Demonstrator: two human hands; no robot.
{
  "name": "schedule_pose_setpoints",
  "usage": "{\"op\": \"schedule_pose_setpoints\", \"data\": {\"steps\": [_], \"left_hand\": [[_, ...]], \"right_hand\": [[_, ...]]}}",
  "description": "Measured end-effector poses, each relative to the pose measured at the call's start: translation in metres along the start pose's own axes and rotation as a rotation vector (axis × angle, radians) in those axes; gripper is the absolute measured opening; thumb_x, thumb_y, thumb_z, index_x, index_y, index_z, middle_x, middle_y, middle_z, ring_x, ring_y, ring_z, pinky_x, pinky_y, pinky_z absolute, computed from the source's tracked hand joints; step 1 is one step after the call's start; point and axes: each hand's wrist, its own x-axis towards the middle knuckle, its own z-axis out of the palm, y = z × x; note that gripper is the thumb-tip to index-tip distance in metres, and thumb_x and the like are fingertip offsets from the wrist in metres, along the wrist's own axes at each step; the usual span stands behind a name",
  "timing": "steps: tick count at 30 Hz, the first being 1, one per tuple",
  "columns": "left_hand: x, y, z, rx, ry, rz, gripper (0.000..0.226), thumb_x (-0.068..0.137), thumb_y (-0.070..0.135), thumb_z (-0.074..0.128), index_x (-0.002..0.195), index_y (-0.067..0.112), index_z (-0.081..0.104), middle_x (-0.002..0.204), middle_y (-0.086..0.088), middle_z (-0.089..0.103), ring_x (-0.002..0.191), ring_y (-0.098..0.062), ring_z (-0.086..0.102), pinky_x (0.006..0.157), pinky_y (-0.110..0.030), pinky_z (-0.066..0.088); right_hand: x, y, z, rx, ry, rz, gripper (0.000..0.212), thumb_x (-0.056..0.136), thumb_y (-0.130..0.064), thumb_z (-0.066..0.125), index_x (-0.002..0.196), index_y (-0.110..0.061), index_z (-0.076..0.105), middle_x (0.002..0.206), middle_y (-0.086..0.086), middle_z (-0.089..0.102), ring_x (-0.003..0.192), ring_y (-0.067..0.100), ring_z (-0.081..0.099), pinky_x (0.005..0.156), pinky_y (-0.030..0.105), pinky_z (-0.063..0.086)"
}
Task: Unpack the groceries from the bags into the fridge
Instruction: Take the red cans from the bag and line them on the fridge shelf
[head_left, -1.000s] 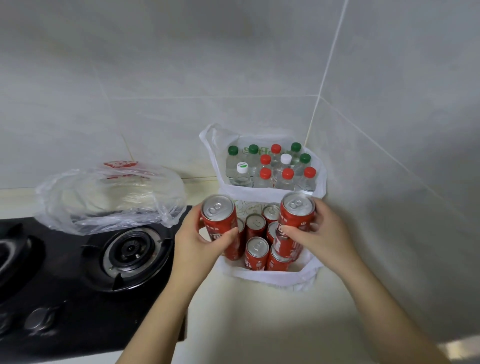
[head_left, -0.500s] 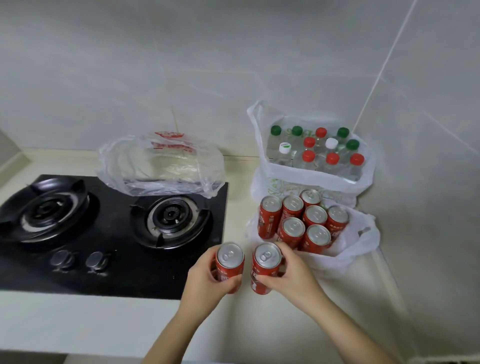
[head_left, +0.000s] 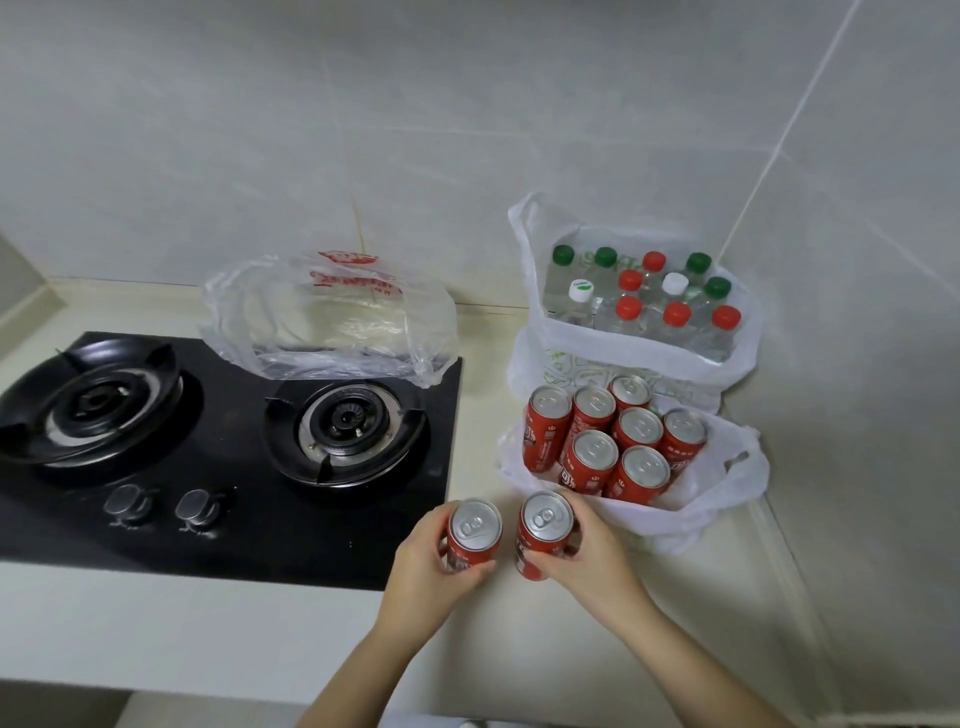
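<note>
Since a second ago the left hand (head_left: 431, 564) and right hand (head_left: 589, 564) have drawn back from the can bag (head_left: 727, 493), each bringing one red can with it. Over the last half second they have hardly shifted. The left hand curls fingers and thumb round the left can (head_left: 474, 538), and the right hand wraps the right can (head_left: 543, 532) the same way. Both stand upright, silver tops showing, side by side with a small gap, over the desk (head_left: 156, 623) just in front of the can bag. Whether they touch the desk cannot be told. Seven more cans (head_left: 597, 452) stand packed together in that white bag. Right behind it a second bag (head_left: 623, 353), also white, holds clear bottles (head_left: 628, 309) with green, red and white caps, in the corner of the tiled wall (head_left: 467, 130). Left of the bags a black two-burner stove (head_left: 223, 530) sits in the desk, with two knobs (head_left: 124, 504) at its front. A clear bag (head_left: 332, 317) with red print lies over the stove's back edge, something pale inside.
</note>
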Motion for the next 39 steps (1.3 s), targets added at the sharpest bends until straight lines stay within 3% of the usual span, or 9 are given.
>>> {"op": "schedule_pose_setpoints", "data": {"steps": [5, 9, 13, 18, 21, 26, 32, 35, 39], "left_hand": [[0.001, -0.008, 0.0, -0.005, 0.005, 0.005, 0.061, 0.062, 0.016, 0.085, 0.113, 0.037, 0.06, 0.11, 0.019, 0.066, 0.105, -0.002, 0.062, 0.091, -0.03, 0.053], [0.003, -0.016, 0.0, -0.009, 0.004, 0.017, 0.062, 0.063, 0.022, 0.086, 0.116, 0.038, 0.058, 0.113, 0.018, 0.065, 0.109, -0.004, 0.061, 0.093, -0.034, 0.052], [0.003, -0.019, 0.002, -0.016, -0.012, 0.03, 0.063, 0.066, 0.021, 0.086, 0.118, 0.037, 0.055, 0.115, 0.017, 0.064, 0.111, -0.005, 0.06, 0.094, -0.032, 0.052], [0.001, -0.029, 0.003, -0.005, -0.045, -0.015, 0.07, 0.067, 0.022, 0.087, 0.119, 0.048, 0.049, 0.119, 0.021, 0.062, 0.112, 0.004, 0.058, 0.095, -0.024, 0.048], [-0.001, -0.041, 0.006, 0.007, -0.065, -0.064, 0.069, 0.066, 0.025, 0.087, 0.124, 0.039, 0.052, 0.117, 0.017, 0.064, 0.109, 0.002, 0.06, 0.096, -0.028, 0.05], [0.003, -0.047, 0.013, 0.056, -0.081, -0.107, 0.072, 0.066, 0.022, 0.087, 0.128, 0.029, 0.052, 0.115, 0.015, 0.065, 0.106, 0.0, 0.06, 0.091, -0.017, 0.047], [0.003, -0.043, 0.016, 0.065, -0.059, -0.131, 0.063, 0.068, 0.024, 0.086, 0.12, 0.037, 0.052, 0.11, 0.015, 0.065, 0.099, 0.004, 0.061, 0.08, -0.004, 0.043], [0.003, -0.031, 0.008, 0.012, 0.0, -0.118, 0.058, 0.068, 0.02, 0.087, 0.113, 0.039, 0.055, 0.108, 0.011, 0.068, 0.097, 0.002, 0.064, 0.084, -0.016, 0.05], [0.016, 0.018, -0.021, -0.072, 0.132, -0.032, 0.056, 0.07, 0.009, 0.085, 0.11, 0.034, 0.056, 0.102, 0.008, 0.069, 0.089, 0.006, 0.065, 0.076, -0.007, 0.046]], "right_hand": [[0.004, 0.004, -0.001, 0.018, -0.02, 0.007, 0.062, 0.065, -0.007, 0.082, 0.118, -0.029, 0.06, 0.112, -0.019, 0.067, 0.11, 0.001, 0.062, 0.092, 0.024, 0.051], [0.005, 0.011, -0.003, 0.053, -0.036, 0.042, 0.067, 0.061, -0.023, 0.082, 0.123, -0.029, 0.057, 0.117, -0.016, 0.065, 0.114, 0.005, 0.06, 0.094, 0.035, 0.054], [0.004, 0.022, -0.003, 0.101, -0.066, 0.08, 0.07, 0.064, -0.009, 0.082, 0.124, -0.032, 0.053, 0.117, -0.015, 0.065, 0.116, 0.011, 0.061, 0.091, 0.033, 0.055], [0.0, 0.035, 0.006, 0.075, -0.063, 0.105, 0.084, 0.063, -0.017, 0.087, 0.134, -0.035, 0.046, 0.127, -0.009, 0.063, 0.118, 0.012, 0.061, 0.096, 0.039, 0.054], [-0.001, 0.041, 0.012, 0.065, -0.026, 0.111, 0.081, 0.067, -0.003, 0.085, 0.13, -0.035, 0.046, 0.121, -0.006, 0.065, 0.111, 0.014, 0.064, 0.096, 0.037, 0.053], [0.0, 0.046, 0.019, 0.032, -0.018, 0.134, 0.08, 0.065, -0.022, 0.086, 0.133, -0.03, 0.046, 0.122, -0.003, 0.065, 0.112, 0.013, 0.064, 0.099, 0.039, 0.051], [0.003, 0.044, 0.02, 0.004, -0.008, 0.18, 0.056, 0.068, -0.003, 0.086, 0.106, -0.033, 0.058, 0.108, -0.008, 0.07, 0.094, -0.001, 0.068, 0.084, 0.023, 0.053], [0.003, 0.024, 0.019, 0.029, -0.024, 0.166, 0.054, 0.068, -0.005, 0.087, 0.108, -0.028, 0.06, 0.105, -0.006, 0.072, 0.095, 0.004, 0.069, 0.085, 0.024, 0.055], [0.019, -0.034, 0.015, 0.068, -0.022, 0.034, 0.059, 0.068, -0.006, 0.086, 0.117, -0.023, 0.057, 0.105, -0.009, 0.07, 0.096, 0.001, 0.067, 0.083, 0.017, 0.052]]}}
